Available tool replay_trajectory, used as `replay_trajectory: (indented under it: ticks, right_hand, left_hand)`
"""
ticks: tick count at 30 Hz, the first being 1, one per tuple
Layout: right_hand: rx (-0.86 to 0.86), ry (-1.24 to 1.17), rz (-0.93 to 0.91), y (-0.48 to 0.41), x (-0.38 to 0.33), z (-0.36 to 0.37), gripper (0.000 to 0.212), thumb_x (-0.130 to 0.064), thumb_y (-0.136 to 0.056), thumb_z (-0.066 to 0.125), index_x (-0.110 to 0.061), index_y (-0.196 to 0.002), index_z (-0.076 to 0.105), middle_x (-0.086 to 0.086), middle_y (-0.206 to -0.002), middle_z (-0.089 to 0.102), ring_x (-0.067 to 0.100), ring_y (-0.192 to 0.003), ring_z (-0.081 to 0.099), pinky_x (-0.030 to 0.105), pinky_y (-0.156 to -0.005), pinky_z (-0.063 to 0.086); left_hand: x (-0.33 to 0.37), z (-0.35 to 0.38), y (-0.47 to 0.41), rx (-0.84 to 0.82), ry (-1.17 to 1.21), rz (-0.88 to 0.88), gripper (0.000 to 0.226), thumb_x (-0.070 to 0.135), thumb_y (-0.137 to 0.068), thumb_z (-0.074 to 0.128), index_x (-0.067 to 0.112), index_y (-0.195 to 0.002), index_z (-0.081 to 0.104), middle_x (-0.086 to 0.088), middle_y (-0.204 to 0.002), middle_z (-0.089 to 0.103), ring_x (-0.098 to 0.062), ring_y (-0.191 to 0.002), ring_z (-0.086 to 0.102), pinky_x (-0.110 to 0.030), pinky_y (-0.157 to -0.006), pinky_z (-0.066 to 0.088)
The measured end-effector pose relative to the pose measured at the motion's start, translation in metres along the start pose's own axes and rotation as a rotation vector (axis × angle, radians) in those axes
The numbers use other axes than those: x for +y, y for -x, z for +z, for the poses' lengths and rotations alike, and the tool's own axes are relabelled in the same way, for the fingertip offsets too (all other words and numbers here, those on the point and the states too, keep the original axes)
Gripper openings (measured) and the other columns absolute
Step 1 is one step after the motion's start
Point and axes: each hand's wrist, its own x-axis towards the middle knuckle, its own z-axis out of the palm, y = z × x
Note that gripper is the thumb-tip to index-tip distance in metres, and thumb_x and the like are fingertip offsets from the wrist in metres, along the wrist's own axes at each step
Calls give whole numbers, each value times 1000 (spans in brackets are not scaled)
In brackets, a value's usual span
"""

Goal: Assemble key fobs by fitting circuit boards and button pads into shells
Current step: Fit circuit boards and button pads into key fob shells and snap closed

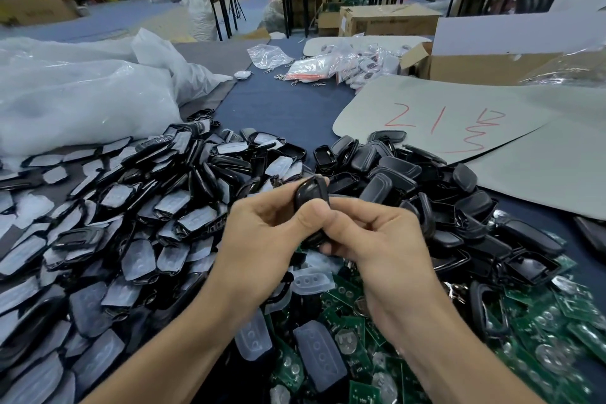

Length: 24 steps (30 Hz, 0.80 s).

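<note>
A black key fob shell is held upright between both hands at the centre of the view. My left hand grips its left side with curled fingers. My right hand grips its right side, thumb pressed on the shell's face. The lower part of the shell is hidden by my fingers. Below lie translucent button pads and green circuit boards with coin cell holders. A heap of empty black shells sits to the right.
Shells fitted with pads cover the left of the table. White plastic bags lie far left. A grey card sheet with red writing and a cardboard box stand at the right. Bagged fobs lie behind.
</note>
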Motion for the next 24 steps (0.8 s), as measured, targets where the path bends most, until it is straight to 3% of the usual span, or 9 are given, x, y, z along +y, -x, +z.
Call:
replay_trajectory:
  ticks: [2,5,10,15,18,22,24]
  right_hand:
    - [-43,-141,91,3,5,6,15,0,-90,72,-8,-98,82,16,-90,79,20,-74,72,24,-65,57]
    - [-120,-166,106,8,9,13,20,2,-95,65,-7,-102,81,17,-94,79,24,-80,77,29,-75,61]
    - [-145,-191,69,10,10,20,22,7,-98,59,-1,-100,79,19,-86,78,20,-71,76,26,-67,61]
    - [-105,-94,46,10,8,19,23,4,-98,61,-7,-100,81,18,-86,79,26,-75,77,33,-71,63]
    - [-70,-115,47,5,6,15,23,4,-96,64,-10,-98,82,15,-89,80,26,-80,79,30,-73,63]
    - [-70,-176,72,0,3,7,18,-2,-94,68,-12,-97,83,15,-93,80,24,-84,78,28,-74,63]
    - [-92,-69,35,-2,2,2,24,1,-94,68,-17,-100,83,11,-96,80,26,-90,78,33,-80,64]
  left_hand:
    - [1,6,3,19,51,-45,27,46,-87,68,31,-104,84,1,-103,81,-14,-95,78,-19,-73,59]
    - [1,9,7,97,76,-65,37,51,-89,59,26,-102,83,-6,-95,82,-23,-83,80,-28,-60,62]
    - [2,11,10,156,39,-18,38,46,-92,56,20,-91,83,-6,-85,81,-27,-68,79,-27,-44,56]
    - [-2,8,4,98,38,-49,42,51,-93,58,18,-94,83,-8,-87,81,-24,-75,80,-27,-53,60]
    - [-4,2,1,23,64,-77,47,60,-92,54,25,-105,83,-8,-100,81,-22,-96,79,-24,-74,62]
    - [-9,0,-2,-41,-59,12,20,20,-97,66,25,-107,82,-7,-100,81,-26,-98,78,-30,-83,63]
    - [-12,3,-2,-11,-129,51,37,3,-94,71,36,-109,82,3,-102,82,-15,-99,77,-22,-82,60]
